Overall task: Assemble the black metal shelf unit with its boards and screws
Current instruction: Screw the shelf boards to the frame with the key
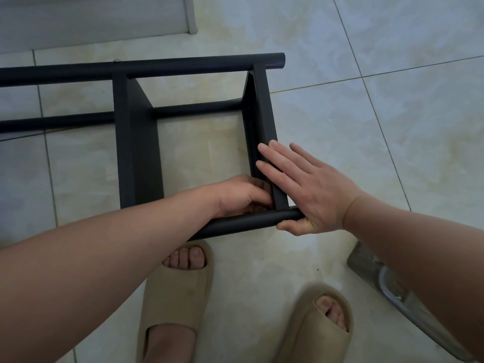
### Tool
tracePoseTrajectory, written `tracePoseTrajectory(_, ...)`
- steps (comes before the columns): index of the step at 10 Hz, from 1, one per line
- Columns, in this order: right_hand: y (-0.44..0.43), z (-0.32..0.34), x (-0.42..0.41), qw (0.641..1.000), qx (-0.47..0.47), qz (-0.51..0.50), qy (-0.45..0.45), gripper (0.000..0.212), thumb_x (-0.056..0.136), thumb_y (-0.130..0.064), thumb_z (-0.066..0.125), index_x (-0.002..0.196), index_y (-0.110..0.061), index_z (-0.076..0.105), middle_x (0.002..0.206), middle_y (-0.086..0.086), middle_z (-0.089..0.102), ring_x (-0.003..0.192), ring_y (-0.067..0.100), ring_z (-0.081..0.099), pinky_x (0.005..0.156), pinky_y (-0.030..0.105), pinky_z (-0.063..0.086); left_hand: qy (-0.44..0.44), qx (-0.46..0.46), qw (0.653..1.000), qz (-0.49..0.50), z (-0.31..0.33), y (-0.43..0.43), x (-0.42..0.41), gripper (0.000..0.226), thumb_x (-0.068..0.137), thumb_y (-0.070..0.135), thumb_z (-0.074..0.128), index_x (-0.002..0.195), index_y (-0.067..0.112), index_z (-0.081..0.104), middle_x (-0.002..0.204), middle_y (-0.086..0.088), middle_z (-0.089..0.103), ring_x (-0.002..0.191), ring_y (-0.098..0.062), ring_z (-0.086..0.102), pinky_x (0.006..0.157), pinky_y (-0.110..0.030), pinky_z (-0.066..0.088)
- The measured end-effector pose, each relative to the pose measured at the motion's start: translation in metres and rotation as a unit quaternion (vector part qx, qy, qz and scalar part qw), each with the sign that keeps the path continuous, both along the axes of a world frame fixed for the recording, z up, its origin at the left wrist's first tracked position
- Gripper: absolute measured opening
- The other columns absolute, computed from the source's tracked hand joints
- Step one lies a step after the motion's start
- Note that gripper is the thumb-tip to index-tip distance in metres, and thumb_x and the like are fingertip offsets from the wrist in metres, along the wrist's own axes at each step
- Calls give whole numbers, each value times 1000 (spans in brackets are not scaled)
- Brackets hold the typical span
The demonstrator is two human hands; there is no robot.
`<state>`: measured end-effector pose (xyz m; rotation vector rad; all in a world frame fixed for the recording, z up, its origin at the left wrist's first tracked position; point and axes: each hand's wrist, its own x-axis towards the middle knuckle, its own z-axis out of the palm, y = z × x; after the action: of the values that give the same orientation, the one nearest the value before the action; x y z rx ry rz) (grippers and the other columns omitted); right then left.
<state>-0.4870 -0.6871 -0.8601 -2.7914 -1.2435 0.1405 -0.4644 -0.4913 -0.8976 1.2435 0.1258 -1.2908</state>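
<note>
A black metal shelf frame of round tubes and flat cross-pieces (136, 142) lies on its side on a pale glossy tiled floor (392, 127), directly in front of the person's feet. The left hand (241, 195) reaches into the frame's near right corner, where the end cross-piece (262, 108) meets the nearest round tube (235, 224). Its fingers are curled in against the joint. Whether they pinch anything cannot be told, as the fingertips are hidden in the corner.

The right hand (311, 195) lies flat on the outer side of the same cross-piece. Its fingers (277, 158) are straight and slightly spread along the metal, and the thumb sits beneath the open end of the near tube.

A small pale fastener (117, 60) shows on the far tube. Two beige foam slide sandals (172, 292) are on the person's feet, just below the frame. A grey flat board (91, 19) lies on the floor beyond the frame at upper left. A shiny metal piece (392, 286) lies partly under the right forearm at lower right; what it is cannot be made out.
</note>
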Motion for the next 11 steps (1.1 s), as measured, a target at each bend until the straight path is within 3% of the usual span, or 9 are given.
tracePoseTrajectory(2, -1, -1, 0, 1000, 4, 1, -1, 97, 92, -71, 37, 156, 1, 30, 166, 21, 17, 155, 38, 14, 120, 57, 25, 16, -26, 1000, 0, -1, 1, 0, 39, 69, 3, 61, 108, -1, 59, 85, -13, 57, 74, -24, 59, 74, -34, 46)
tracePoseTrajectory(3, -1, -1, 0, 1000, 3, 1, -2, 97, 91, -71, 37, 156, 1, 30, 166, 21, 18, 155, 38, 14, 120, 57, 26, 27, -54, 998, -6, -1, 5, 1, 23, 78, -4, 57, 101, 1, 58, 82, -10, 60, 72, -20, 63, 72, -30, 50)
tracePoseTrajectory(4, -1, -1, 0, 1000, 1, 0, -2, 97, 92, -72, 36, 156, 1, 30, 166, 21, 17, 155, 38, 14, 120, 57, 25, 33, -48, 998, -9, -1, 5, 1, 19, 81, 0, 55, 100, 1, 62, 87, -13, 63, 81, -23, 64, 80, -31, 50)
tracePoseTrajectory(5, 0, -1, 0, 1000, 0, -1, -1, 97, 92, -72, 35, 156, 1, 30, 166, 21, 17, 155, 37, 14, 121, 57, 25, -16, 8, 999, -39, 3, 2, -1, 24, 74, 16, 60, 93, 3, 66, 87, -15, 61, 85, -26, 57, 82, -40, 42)
tracePoseTrajectory(6, 0, 0, 0, 1000, -1, -2, 0, 97, 92, -72, 34, 156, 1, 30, 166, 21, 17, 155, 37, 14, 121, 57, 25, -32, 30, 999, -21, 2, 2, -1, 24, 68, 16, 64, 89, 4, 67, 87, -18, 60, 88, -31, 54, 82, -43, 38)
tracePoseTrajectory(7, 0, 1, 0, 1000, -2, -3, 2, 97, 91, -71, 36, 156, 1, 30, 166, 21, 18, 155, 38, 15, 121, 57, 26, -34, 32, 999, -15, 2, 3, -1, 25, 67, 13, 65, 90, 3, 67, 85, -18, 59, 85, -32, 51, 78, -41, 38)
tracePoseTrajectory(9, 1, 2, -1, 1000, -12, -4, 4, 97, 91, -71, 37, 155, 1, 31, 165, 22, 18, 154, 38, 15, 121, 56, 25, 2, -17, 1000, 1, 2, 2, 0, 39, 68, 2, 61, 107, 2, 60, 78, -11, 58, 66, -20, 59, 64, -29, 47)
tracePoseTrajectory(10, 0, 3, -1, 1000, -16, -4, 8, 97, 91, -71, 37, 156, 1, 31, 165, 21, 18, 155, 37, 14, 121, 56, 24, 12, -35, 999, 2, 1, 3, 1, 30, 82, -9, 58, 109, 2, 58, 75, -7, 61, 63, -17, 62, 60, -25, 50)
tracePoseTrajectory(11, 1, 3, -1, 1000, -20, -4, 13, 97, 91, -71, 38, 156, 1, 30, 166, 21, 17, 155, 37, 14, 122, 56, 24, 13, -27, 999, 17, 1, 8, 4, 29, 86, -9, 54, 108, 8, 61, 79, -2, 65, 74, -15, 66, 64, -25, 51)
